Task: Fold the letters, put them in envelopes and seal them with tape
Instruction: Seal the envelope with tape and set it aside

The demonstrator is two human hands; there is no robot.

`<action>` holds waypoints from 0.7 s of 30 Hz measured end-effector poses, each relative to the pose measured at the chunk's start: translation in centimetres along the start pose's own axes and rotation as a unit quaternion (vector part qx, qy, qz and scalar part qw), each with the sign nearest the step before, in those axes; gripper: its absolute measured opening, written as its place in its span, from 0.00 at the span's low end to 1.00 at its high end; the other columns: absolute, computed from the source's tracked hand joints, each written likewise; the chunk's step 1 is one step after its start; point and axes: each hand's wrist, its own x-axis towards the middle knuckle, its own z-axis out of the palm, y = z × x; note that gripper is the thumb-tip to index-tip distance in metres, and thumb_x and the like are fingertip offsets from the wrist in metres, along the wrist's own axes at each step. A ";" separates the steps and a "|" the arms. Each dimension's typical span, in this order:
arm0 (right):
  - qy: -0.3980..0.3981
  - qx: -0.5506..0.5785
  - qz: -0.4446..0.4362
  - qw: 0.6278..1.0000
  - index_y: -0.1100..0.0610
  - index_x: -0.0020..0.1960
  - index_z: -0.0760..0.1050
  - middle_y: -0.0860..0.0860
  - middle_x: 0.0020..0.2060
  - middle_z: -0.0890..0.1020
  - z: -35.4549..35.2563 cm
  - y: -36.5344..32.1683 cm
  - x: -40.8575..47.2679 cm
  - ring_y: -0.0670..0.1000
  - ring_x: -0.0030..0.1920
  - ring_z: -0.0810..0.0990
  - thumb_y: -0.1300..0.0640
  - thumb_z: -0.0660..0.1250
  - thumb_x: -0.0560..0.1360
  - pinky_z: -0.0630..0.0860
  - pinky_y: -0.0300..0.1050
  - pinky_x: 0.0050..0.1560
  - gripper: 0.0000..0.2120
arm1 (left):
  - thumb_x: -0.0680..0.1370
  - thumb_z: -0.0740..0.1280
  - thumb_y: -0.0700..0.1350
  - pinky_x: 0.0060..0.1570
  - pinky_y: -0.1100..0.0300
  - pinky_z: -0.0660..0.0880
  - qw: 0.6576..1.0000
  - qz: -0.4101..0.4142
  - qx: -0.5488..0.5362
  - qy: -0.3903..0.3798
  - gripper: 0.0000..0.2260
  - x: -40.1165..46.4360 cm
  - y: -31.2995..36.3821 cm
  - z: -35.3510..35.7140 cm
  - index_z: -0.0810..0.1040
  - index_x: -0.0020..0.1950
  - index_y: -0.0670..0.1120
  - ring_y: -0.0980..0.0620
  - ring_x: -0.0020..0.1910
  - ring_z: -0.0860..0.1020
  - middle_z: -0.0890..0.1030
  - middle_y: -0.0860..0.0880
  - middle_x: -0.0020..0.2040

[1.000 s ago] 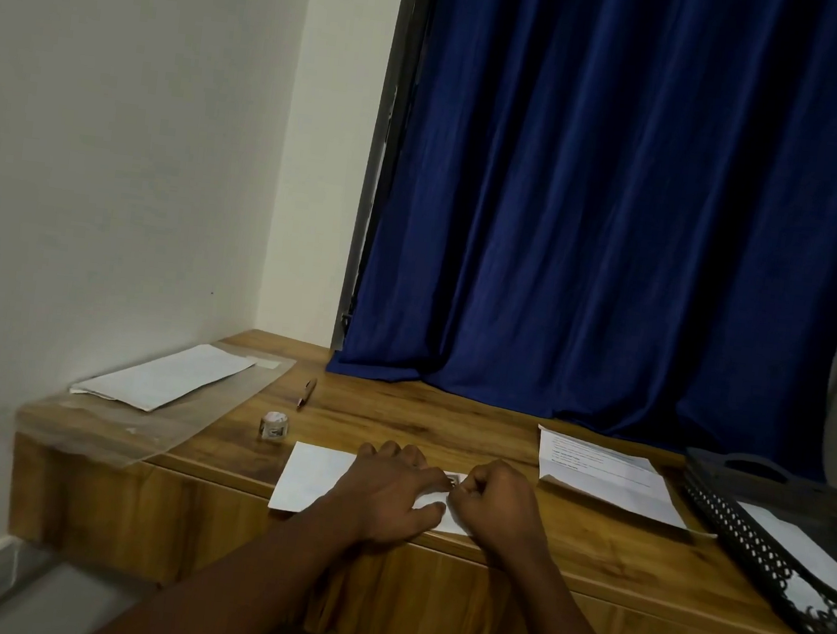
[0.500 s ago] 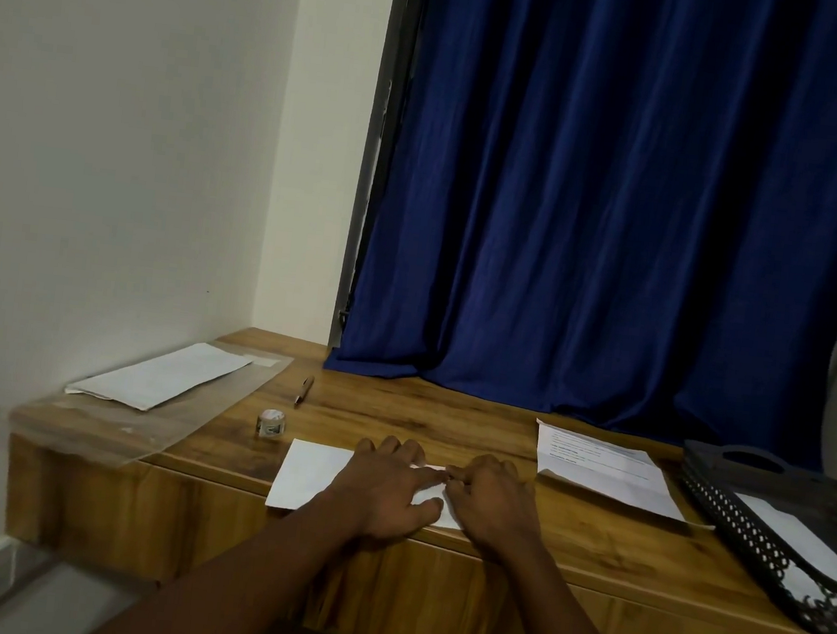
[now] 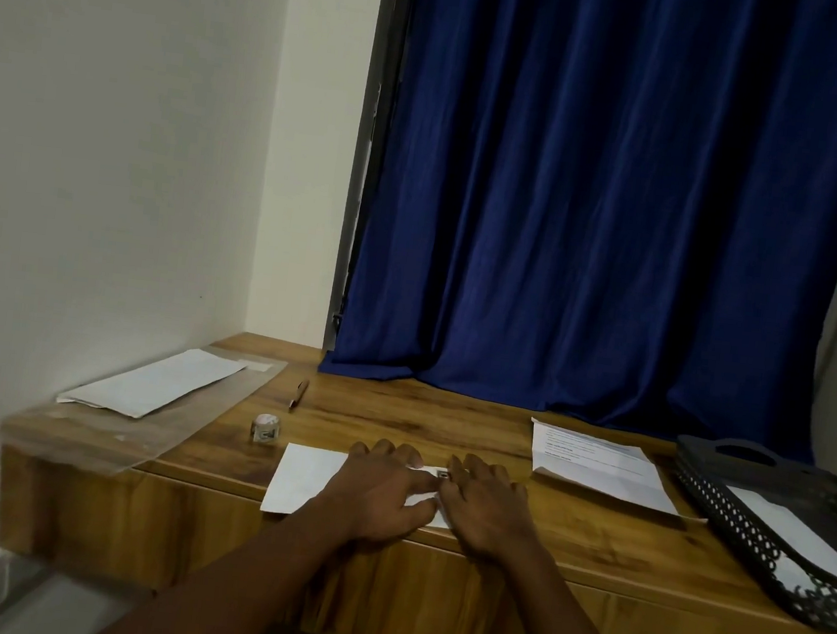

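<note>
Envelope (image 3: 304, 477) lies under 2 seemingly flat hands, left hand (image 3: 377, 493), right hand (image 3: 484, 509).

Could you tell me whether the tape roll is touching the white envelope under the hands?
Apart: the head view shows bare wood between the tape roll and the envelope.

Brown grained wooden table (image 3: 446, 423): smooth, faint sheen. White matt paper envelope (image 3: 304, 477). Clear glossy plastic sheet (image 3: 145, 435). Deep blue cloth curtain (image 3: 598, 206): soft folds. Black perforated plastic tray (image 3: 764, 544): matt.
</note>
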 end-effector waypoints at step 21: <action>-0.016 0.018 -0.006 1.000 0.50 0.83 0.54 0.51 0.81 0.59 0.4 0.1 -0.1 0.56 0.77 0.59 0.38 0.45 0.81 0.57 0.60 0.73 0.33 | 0.79 0.52 0.69 0.76 0.42 0.55 0.998 -0.032 -0.022 -0.045 0.35 0.7 -0.1 -0.1 0.54 0.83 0.57 0.46 0.80 0.57 0.58 0.49 0.82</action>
